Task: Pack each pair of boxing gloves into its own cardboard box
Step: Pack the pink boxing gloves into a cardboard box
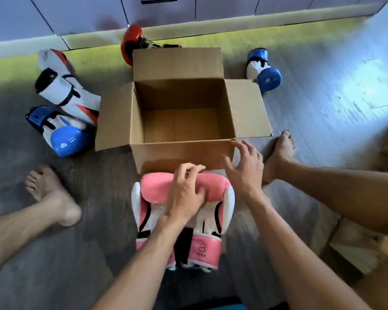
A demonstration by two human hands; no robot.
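1. The pink gloves lay on the floor, touching the empty box; packing was just starting.
2. The left hand curled over them; the right hand hovered, fingers spread.
3. Next, probably: grip both gloves and lift them over the near wall.

Pink-and-white boxing gloves at six o'clock; plain brown cardboard box; blue-and-white glove at nine o'clock, second blue-and-white glove at two; grey wood-grain floor.

An open cardboard box is seen set on a grey plank floor, with a pink-and-white pair of gloves laid just before it. A white glove and a blue glove are placed at its left, a red glove behind it, and a second blue glove at right.
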